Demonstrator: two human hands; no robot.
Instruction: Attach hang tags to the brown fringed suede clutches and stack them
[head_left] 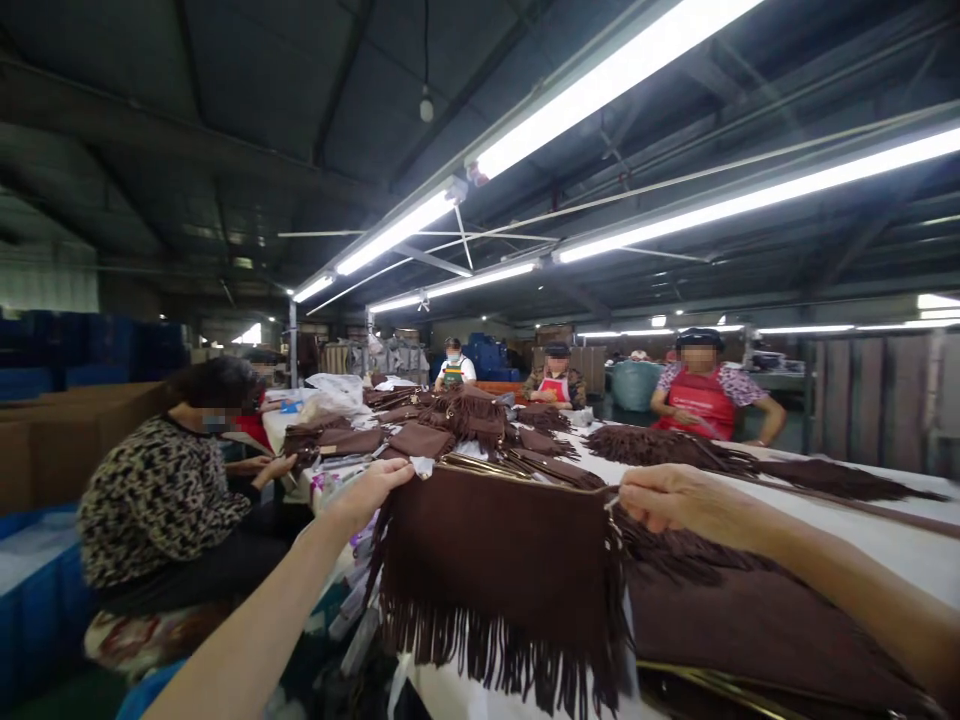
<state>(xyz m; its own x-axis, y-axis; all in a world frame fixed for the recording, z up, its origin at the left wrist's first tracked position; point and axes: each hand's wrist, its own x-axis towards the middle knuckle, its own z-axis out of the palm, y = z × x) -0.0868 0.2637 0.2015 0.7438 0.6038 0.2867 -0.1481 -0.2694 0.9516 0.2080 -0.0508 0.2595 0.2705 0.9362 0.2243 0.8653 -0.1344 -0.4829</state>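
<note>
A dark brown fringed bag (502, 555) hangs upright in front of me, its zipped top edge stretched between my two hands. My left hand (386, 482) pinches the top left corner, where a small white piece (422, 467) sticks out. At the opposite top corner, my right hand (664, 497) has its fingers closed on the bag's edge. Strips of fringe dangle along the bottom and both sides. Behind and to the right, more brown bags (757, 620) with gold-coloured zips lie stacked on the table, partly hidden by my right forearm.
A long white table (847, 520) carries heaps of brown fringed bags (469, 415) and clear plastic (334, 395). One person (172, 480) sits close on the left; several others sit across the far side. A blue bin (41, 600) stands at left. Tube lights (607, 80) hang overhead.
</note>
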